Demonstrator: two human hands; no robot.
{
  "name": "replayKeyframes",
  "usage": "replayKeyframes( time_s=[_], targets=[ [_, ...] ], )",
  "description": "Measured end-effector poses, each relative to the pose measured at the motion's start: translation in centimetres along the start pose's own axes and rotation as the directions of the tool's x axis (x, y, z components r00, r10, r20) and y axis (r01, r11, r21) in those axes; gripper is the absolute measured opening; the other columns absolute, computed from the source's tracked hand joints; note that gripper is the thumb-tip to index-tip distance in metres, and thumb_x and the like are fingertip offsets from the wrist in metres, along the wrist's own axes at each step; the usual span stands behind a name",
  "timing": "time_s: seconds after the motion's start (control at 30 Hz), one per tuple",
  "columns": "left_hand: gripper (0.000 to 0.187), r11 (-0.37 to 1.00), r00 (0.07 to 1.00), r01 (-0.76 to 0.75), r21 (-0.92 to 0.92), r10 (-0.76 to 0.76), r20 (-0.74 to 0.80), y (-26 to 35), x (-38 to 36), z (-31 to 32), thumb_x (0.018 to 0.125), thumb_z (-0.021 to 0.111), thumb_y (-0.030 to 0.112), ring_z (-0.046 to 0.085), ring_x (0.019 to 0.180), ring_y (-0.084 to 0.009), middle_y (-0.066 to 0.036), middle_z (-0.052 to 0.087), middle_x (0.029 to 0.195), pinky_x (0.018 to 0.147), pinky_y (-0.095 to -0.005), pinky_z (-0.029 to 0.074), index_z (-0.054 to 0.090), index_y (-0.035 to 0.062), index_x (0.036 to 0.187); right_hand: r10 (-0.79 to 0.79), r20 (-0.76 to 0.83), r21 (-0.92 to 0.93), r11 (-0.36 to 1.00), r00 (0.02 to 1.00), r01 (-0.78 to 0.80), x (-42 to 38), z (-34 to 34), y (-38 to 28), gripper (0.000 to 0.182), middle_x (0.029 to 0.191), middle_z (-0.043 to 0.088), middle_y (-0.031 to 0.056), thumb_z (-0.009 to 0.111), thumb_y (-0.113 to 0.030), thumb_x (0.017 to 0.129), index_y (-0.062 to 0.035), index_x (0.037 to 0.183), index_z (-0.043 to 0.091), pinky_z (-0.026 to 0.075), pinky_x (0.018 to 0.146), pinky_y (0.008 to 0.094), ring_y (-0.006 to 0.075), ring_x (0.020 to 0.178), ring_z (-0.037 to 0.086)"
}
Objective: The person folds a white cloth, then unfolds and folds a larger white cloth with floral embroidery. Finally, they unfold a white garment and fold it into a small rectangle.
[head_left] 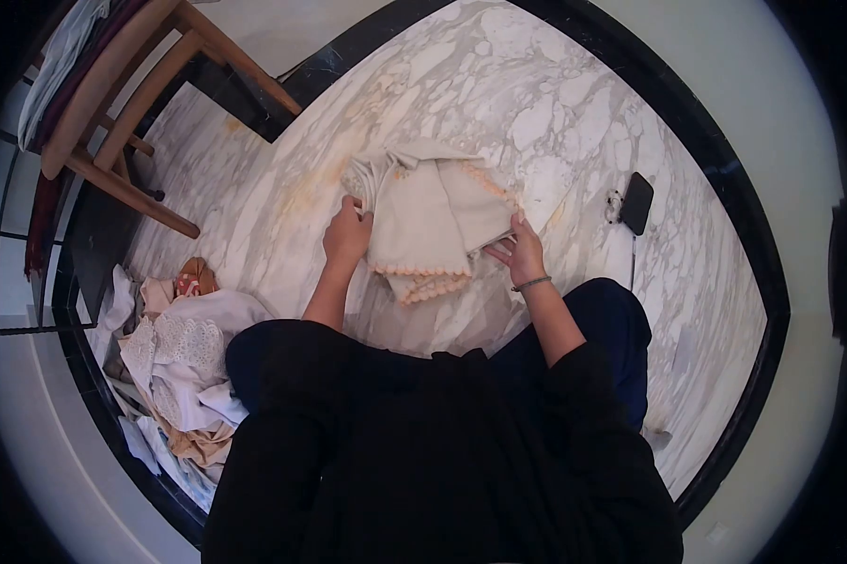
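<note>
A cream cloth with a peach scalloped trim [433, 221] lies partly folded on the white marble floor [555, 113], straight in front of the seated person's knees. It is doubled over itself in several layers, with one trimmed edge running across its lower end and another down its right side.

The left hand [347, 235] rests on the cloth's left edge, fingers curled over the gathered layers and pinching them together. The right hand [520, 252], a thin bracelet at the wrist, is at the lower right corner; its fingers are spread flat and slip under or against the cloth's edge, though whether they grip it cannot be told.

This looks like the middle of a fold: the layers are stacked but loose, and the edges do not yet line up. A next move would seem to call for holding the left side still while the right corner is drawn across, keeping the trimmed edges matched so the stack does not slide on the smooth marble.

To the right, well apart from the cloth, a dark phone [637, 202] lies on the floor. At the person's left side sits a heap of white and lace-edged laundry [184, 367]. Beyond it stands a wooden chair [123, 103] with fabric draped over it.
</note>
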State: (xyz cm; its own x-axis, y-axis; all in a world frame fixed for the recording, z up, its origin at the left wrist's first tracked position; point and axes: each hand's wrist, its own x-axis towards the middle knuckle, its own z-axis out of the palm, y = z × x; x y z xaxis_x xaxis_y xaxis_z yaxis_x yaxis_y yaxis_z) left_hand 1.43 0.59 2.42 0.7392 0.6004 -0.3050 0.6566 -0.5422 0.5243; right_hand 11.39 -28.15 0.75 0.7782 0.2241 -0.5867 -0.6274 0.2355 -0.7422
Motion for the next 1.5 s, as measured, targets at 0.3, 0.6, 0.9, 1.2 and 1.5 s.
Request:
replayKeyframes(
  time_s=[0.3,0.6,0.9,1.2,1.5],
  targets=[
    [0.066,0.988,0.969,-0.041,0.152,0.002,0.247,0.8,-1.1,2.1,0.084,0.057,0.055,0.062,0.106,-0.037,-0.019,0.066,0.111,0.088,-0.0447,0.048,0.049,0.0067,0.129,-0.011,0.045,-0.359,0.933,0.999,0.027,1.7,-0.5,2.7,0.033,0.11,0.055,0.0084,0.062,-0.025,0.089,-0.0077,0.113,0.049,0.052,0.074,0.036,0.0198,0.098,0.059],
    [0.05,0.992,0.979,-0.123,-0.015,0.123,0.162,0.6,-0.3,0.5,0.085,0.06,0.044,0.063,0.104,-0.035,-0.02,0.066,0.11,0.087,-0.0435,0.049,0.062,0.0076,0.12,-0.079,0.027,-0.37,0.925,0.997,0.083,2.2,-0.8,2.6,0.021,0.091,0.064,0.0034,0.062,-0.027,0.091,-0.0087,0.1,0.058,0.049,0.072,0.0312,0.0154,0.081,0.063],
    [0.044,0.989,0.916,-0.036,-0.146,-0.026,-0.4,-0.1,0.9,-6.0,0.089,0.059,0.045,0.068,0.089,-0.0321,-0.021,0.069,0.094,0.08,-0.0409,0.051,0.068,0.0084,0.113,-0.262,-0.064,-0.341,0.913,0.963,0.226,2.5,-0.9,1.8,0.022,0.082,0.065,0.0046,0.063,-0.026,0.092,-0.0049,0.093,0.057,0.046,0.061,0.025,0.0136,0.069,0.065],
    [0.029,0.671,0.851,-0.441,-0.596,0.101,-0.516,1.2,0.0,-5.1,0.093,0.058,0.015,0.062,0.067,-0.0133,-0.006,0.064,0.073,0.063,-0.0277,0.049,0.06,0.007,0.12,-0.303,0.05,-0.237,0.922,0.952,0.306,1.1,0.5,0.3,0.024,0.083,0.066,0.0053,0.072,-0.025,0.087,-0.004,0.092,0.06,0.052,0.071,0.0255,0.0119,0.072,0.064],
    [0.054,0.766,0.817,-0.534,-0.358,0.577,0.014,5.5,-6.2,1.6,0.084,0.07,0.031,0.062,0.103,-0.0248,-0.01,0.057,0.122,0.086,-0.0346,0.049,0.051,0.0144,0.132,-0.191,0.407,-0.168,0.945,0.893,0.279,0.0,1.6,1.1,0.017,0.092,0.069,0.008,0.07,-0.01,0.086,-0.0001,0.098,0.063,0.053,0.079,0.0277,0.0135,0.083,0.066]
  ],
)
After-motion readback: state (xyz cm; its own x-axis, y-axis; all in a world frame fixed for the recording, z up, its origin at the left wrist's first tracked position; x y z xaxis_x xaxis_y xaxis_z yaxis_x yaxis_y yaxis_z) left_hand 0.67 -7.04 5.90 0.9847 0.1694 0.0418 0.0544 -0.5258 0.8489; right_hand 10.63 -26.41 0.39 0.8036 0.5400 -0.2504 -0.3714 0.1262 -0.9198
